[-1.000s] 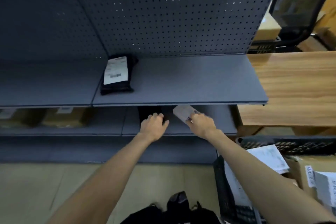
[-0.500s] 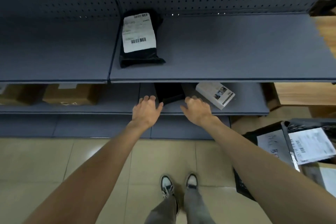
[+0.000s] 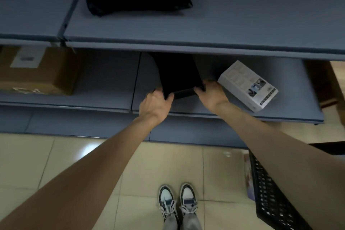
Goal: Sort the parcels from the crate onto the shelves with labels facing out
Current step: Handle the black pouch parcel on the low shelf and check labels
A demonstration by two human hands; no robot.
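Right now both hands are on the black box point(image 3: 178, 72), which lies flat on the lower shelf point(image 3: 233, 115) with its far end tucked under the upper shelf point(image 3: 186, 45). The left hand point(image 3: 155, 105) curls round the box's near left corner and the right hand point(image 3: 210, 94) grips its near right corner, so the box is held between them. No label shows on the faces I can see from here, so I judge the step is to turn or stand the box until its label looks out over the shelf edge. Doing that well means keeping both corners pinched evenly, tipping the box clear of the upper shelf, and not knocking the white carton point(image 3: 248, 86) lying askew just right of the box. The black crate point(image 3: 270, 190) stands on the floor, below and right of the box.
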